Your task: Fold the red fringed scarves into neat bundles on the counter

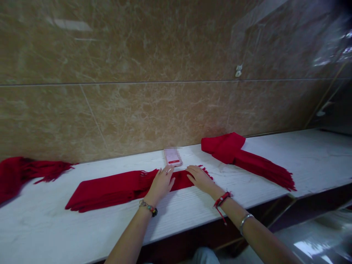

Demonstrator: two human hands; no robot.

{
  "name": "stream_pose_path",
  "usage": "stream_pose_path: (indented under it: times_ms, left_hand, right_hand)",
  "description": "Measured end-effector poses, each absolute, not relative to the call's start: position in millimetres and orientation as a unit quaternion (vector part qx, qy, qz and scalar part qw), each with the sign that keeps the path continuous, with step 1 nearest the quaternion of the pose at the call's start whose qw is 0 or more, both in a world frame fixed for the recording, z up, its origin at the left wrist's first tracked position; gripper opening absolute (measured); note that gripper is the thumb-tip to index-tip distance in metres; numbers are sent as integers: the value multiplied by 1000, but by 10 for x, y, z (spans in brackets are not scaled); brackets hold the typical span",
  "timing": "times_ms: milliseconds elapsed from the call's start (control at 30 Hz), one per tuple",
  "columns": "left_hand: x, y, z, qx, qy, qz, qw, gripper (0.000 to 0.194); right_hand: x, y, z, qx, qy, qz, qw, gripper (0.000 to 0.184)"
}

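A red fringed scarf (110, 190), folded into a long strip, lies across the white tabletop in front of me. My left hand (162, 183) rests flat on the scarf near its middle, fingers stretched out. Toward the fringed right end, my right hand (202, 179) lies on the same cloth with its fingers extended. Between the two hands a stretch of red fabric shows. Just beyond my left fingertips is a phone (173, 157) with a lit screen, lying on the table.
A second red scarf (228, 148), folded over itself, lies to the right with its fringe toward the front edge. Another red scarf (12, 176) is bunched at the far left. Behind the white table (176, 227) stands a brown marbled wall (154, 113).
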State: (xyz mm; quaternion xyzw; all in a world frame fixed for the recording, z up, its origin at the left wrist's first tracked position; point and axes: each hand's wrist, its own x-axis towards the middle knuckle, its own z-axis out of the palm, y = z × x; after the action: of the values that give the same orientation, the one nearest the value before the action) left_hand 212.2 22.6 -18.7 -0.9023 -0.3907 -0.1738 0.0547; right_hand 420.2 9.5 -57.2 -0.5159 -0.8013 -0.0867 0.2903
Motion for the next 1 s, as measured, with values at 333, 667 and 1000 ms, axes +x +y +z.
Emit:
stream_pose_path:
  times_ms: [333,667,1000]
  left_hand:
    - [431,314,49,-790,-574,-164,138,49]
    - [-57,168,-82,-780,-608,-102,105,50]
    - [15,0,101,-841,-508,-80,169,59]
  right_hand:
    - [3507,51,-306,-411,-854,-17,318,40]
    - [2095,110,-220,-417,-869,-109,244,46]
    - [2732,225,-113,-301,-902,-238,197,30]
